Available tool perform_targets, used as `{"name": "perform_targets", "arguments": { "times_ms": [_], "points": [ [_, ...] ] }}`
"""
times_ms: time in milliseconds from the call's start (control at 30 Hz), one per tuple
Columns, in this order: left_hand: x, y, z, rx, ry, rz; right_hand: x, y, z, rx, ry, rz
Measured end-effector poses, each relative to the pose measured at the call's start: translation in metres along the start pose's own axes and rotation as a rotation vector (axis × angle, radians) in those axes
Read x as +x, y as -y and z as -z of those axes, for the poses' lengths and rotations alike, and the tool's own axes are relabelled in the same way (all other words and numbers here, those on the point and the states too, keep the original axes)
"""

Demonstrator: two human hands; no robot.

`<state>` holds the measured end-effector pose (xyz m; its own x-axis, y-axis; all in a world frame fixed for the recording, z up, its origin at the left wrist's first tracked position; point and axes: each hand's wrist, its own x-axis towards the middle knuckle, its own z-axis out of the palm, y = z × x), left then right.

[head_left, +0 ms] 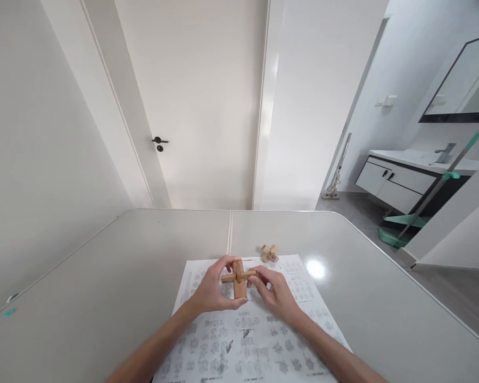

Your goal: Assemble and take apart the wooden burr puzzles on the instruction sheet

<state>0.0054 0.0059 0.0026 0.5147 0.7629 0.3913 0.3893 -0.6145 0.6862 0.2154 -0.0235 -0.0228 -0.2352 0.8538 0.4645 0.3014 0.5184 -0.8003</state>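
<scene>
A wooden interlocking puzzle [240, 288] with crossed bars is held just above a printed sheet [255, 340]. My left hand [215, 287] grips its upright block between the thumb at the lower end and fingers at the top. With thumb and fingertips closed, my right hand [272, 290] pinches the right end of the crossing bar. Beyond the sheet's far edge, a second small wooden puzzle [270, 254] of crossed pieces rests on the table. The sheet carries rows of small grey diagrams, too faint to read.
The pale table [104, 276] has a seam down its middle and a raised light rim. A bright glare spot shows on its right half. Behind it is a white door with a black handle [159, 140]. A green dustpan [394, 236] and a washbasin cabinet [401, 178] stand at right.
</scene>
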Motion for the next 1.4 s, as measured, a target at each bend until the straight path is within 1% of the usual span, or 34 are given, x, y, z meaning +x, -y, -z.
{"name": "perform_targets", "arguments": {
  "times_ms": [133, 300, 400, 533, 733, 900, 967, 1133, 1400],
  "points": [
    [0.001, 0.001, -0.001, 0.003, -0.008, 0.002, 0.000, -0.001, 0.001, 0.030, 0.020, -0.017],
    [0.002, 0.001, 0.002, 0.002, 0.030, 0.002, -0.001, 0.000, 0.003, 0.040, 0.027, -0.008],
    [0.002, 0.002, 0.004, 0.019, 0.045, -0.015, -0.001, -0.001, 0.003, 0.057, 0.051, -0.025],
    [0.001, 0.004, 0.004, 0.083, 0.041, -0.060, 0.000, -0.004, 0.001, 0.121, 0.093, -0.080],
    [-0.002, 0.009, 0.000, 0.231, -0.020, -0.173, 0.003, -0.001, 0.002, 0.309, 0.115, -0.216],
    [-0.002, 0.013, -0.002, 0.318, -0.066, -0.277, 0.006, 0.001, 0.006, 0.459, 0.202, -0.289],
    [-0.002, 0.012, -0.001, 0.329, -0.068, -0.302, 0.006, 0.001, 0.006, 0.490, 0.212, -0.297],
    [0.000, 0.008, 0.002, 0.321, -0.057, -0.322, 0.005, -0.003, 0.004, 0.509, 0.170, -0.280],
    [0.001, 0.007, 0.005, 0.347, -0.048, -0.321, 0.003, -0.003, 0.006, 0.427, 0.192, -0.240]
  ]
}}
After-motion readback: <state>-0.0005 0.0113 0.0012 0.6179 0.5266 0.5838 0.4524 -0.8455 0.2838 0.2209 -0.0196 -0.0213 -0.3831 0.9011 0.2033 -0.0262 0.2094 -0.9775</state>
